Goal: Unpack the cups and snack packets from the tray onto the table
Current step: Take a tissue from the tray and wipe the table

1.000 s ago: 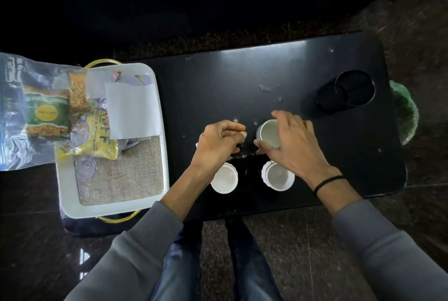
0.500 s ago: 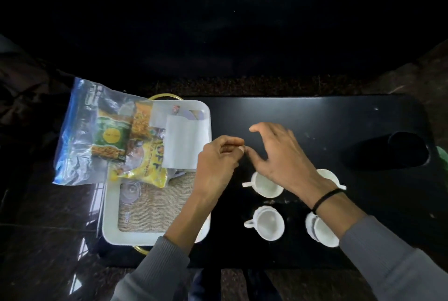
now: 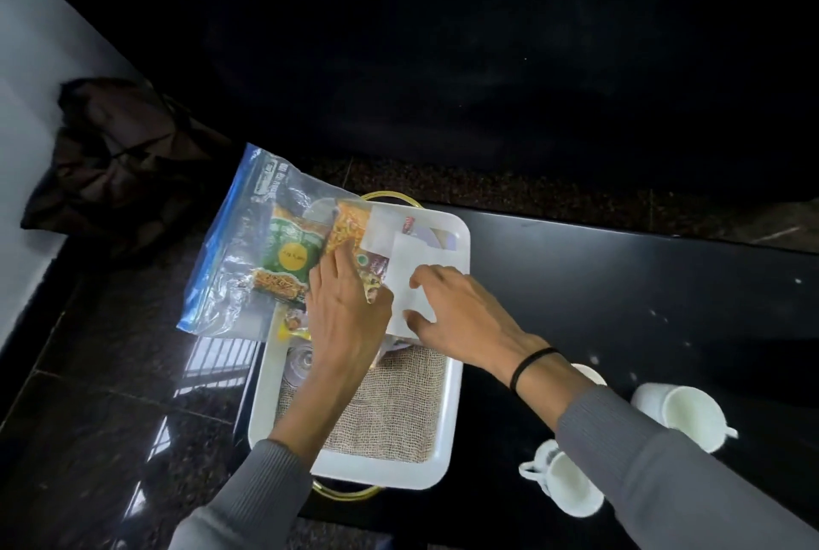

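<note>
Cups [image 3: 678, 410] already on the black surface [image 3: 620, 283] at right, my left hand [image 3: 345, 319] lies open on the snack packets [image 3: 350, 239] and my right hand [image 3: 461, 314], loosely spread, touches white paper [image 3: 412, 270] in the tray [image 3: 456, 376]; I should gather packets together before lifting.

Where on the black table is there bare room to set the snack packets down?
The long stretch of black table right of the white tray and beyond the white cups is bare. The near right corner is crowded with cups. The tray's far end is crowded too: snack packets, white paper, clear zip bag and both hands, left and right.
</note>
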Demonstrator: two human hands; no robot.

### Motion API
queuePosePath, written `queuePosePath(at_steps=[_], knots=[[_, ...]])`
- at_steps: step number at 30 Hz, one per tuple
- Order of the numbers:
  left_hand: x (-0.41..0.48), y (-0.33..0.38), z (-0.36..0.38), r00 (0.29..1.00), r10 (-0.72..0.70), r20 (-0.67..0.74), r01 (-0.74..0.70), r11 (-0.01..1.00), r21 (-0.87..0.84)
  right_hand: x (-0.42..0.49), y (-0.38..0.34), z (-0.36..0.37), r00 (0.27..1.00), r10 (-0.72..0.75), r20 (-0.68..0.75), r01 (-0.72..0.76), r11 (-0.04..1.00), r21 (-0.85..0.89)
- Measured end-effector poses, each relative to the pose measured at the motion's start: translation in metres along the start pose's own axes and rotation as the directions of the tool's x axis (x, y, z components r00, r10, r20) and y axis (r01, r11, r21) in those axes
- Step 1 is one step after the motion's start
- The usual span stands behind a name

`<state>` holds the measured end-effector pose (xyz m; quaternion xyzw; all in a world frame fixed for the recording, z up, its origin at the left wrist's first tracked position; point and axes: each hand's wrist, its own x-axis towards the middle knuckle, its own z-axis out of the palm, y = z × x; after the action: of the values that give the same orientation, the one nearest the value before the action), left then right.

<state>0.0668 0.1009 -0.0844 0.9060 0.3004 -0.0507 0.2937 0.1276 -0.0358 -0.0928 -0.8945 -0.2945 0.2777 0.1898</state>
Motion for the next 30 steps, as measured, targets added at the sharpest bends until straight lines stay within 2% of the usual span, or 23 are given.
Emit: queuePosePath(at_steps=[8,10,14,16,20,23,27,30], knots=[[0.024,-0.027,0.008,0.983,-0.076,0.165,0.086,0.995,-0.057,0.024,-0.001,0.021,0.998,0.002,0.056,0.000,0.999,-0.032],[0.028,-0.029,0.013,0.979,-0.049,0.198,0.057,0.998,-0.035,0.025,0.001,0.023,0.998,0.009,0.065,-0.008,1.000,-0.013],[0.036,-0.031,0.022,0.984,0.003,0.177,-0.001,1.000,-0.013,0.025,0.004,0.024,0.998,0.044,0.054,-0.046,0.998,0.039],[0.040,-0.030,0.025,0.987,-0.001,0.159,-0.006,0.999,0.041,0.025,0.005,0.024,0.998,0.062,0.027,-0.064,0.996,0.062],[0.045,-0.024,0.035,0.991,-0.006,0.137,-0.039,0.945,0.324,0.027,0.003,0.022,0.996,0.084,-0.016,-0.082,0.995,0.064],[0.050,-0.022,0.043,0.989,-0.019,0.149,-0.042,0.916,0.399,0.028,0.002,0.020,0.995,0.095,-0.020,-0.094,0.995,0.044],[0.051,-0.024,0.048,0.989,0.020,0.147,-0.072,0.933,0.353,0.029,0.005,0.016,0.992,0.117,-0.039,-0.115,0.993,0.033],[0.049,-0.025,0.042,0.989,0.109,0.097,-0.125,0.975,0.184,0.029,0.007,0.010,0.990,0.124,-0.062,-0.122,0.992,0.042]])
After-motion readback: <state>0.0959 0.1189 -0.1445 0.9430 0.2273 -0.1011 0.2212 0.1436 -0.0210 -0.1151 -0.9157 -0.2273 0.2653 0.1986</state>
